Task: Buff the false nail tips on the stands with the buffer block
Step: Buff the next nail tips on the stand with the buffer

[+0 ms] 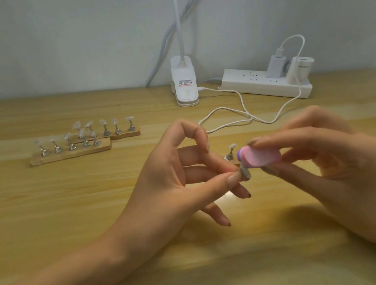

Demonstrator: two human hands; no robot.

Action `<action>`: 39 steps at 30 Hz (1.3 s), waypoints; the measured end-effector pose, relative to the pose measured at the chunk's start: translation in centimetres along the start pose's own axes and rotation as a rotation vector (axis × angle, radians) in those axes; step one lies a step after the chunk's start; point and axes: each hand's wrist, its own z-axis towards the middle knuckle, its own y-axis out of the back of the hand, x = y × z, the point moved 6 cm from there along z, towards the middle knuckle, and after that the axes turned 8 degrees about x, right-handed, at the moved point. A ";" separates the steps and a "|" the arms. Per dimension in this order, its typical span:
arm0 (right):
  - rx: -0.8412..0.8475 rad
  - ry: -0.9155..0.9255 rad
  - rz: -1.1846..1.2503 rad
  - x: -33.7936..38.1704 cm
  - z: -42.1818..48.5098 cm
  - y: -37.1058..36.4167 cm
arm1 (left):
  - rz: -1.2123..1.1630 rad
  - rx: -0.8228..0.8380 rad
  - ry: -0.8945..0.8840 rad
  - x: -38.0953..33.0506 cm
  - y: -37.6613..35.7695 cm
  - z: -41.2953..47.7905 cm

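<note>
- Right grip (342, 158) is clamped on the buffer block (263, 157), thumb under it and fingers laid along its top; the block is pink with a purple band at its left end and is blurred.
- Left grip (175, 182) is pinched on a small metal stand (246, 174), held between the thumb tip and a finger. The forefinger is curled up clear of it and the lower fingers are spread.
- Both are raised over the middle of the surface (71, 205). The block's purple end sits right at the top of the held stand. Whether a nail tip is on that stand cannot be told, as the spot is blurred and partly covered.
- One loose stand (230, 153) with a clear nail tip stands upright on the surface just behind the block, apart from the others.
- Toward the far left lie two wooden bases, the front base (41, 159) and the rear base (136, 132). Each carries a row of five metal stands topped with clear nail tips (76, 126).
- Along the far edge, by the wall, stand a white clip lamp (185, 87) and a white power strip (246, 84) with a charger (275, 66) plugged in.
- White cable (226, 111) loops across the surface between the lamp, the charger and the hands.
</note>
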 end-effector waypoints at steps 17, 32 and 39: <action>0.031 0.029 -0.004 0.8 0.1 -0.4 | -0.013 0.029 -0.029 0.4 -0.2 0.0; 0.044 0.045 0.006 1.2 0.0 -0.5 | -0.017 0.042 -0.004 0.4 -0.7 0.0; 0.057 0.057 -0.036 1.3 0.0 -0.5 | -0.021 0.052 0.016 0.6 -0.6 0.0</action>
